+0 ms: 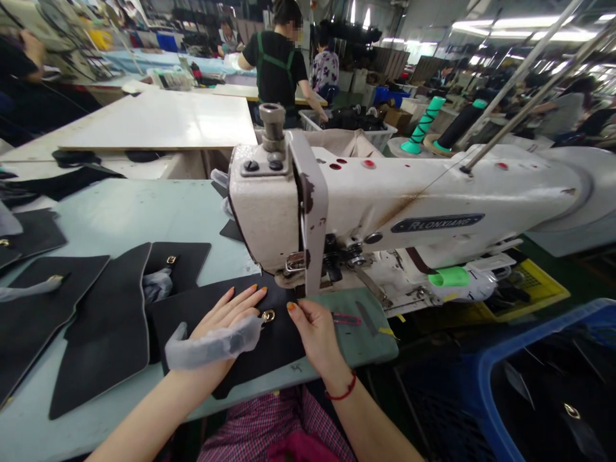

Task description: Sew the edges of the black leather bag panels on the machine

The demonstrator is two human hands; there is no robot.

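Observation:
A black leather-like panel [282, 343] lies on the pale green table, its far right edge under the head of the white sewing machine [274, 218]. My left hand [228, 311] rests flat on this panel, fingers stretched toward the machine. Across the back of that hand lies a strap wrapped in cloudy plastic [212, 346], joined to a gold buckle [268, 315] on the panel. Close to the presser area, my right hand [315, 333] pinches the panel's right edge, thumb on top and fingers curled. The needle is hidden behind the machine's guard.
More black panels [108, 327] with buckles and wrapped straps overlap at left. A pink-handled tool [346, 319] lies right of my right hand. A blue basket [486, 378] holds black pieces at lower right. Thread spools [423, 125] stand behind the machine. A co-worker [279, 61] stands beyond.

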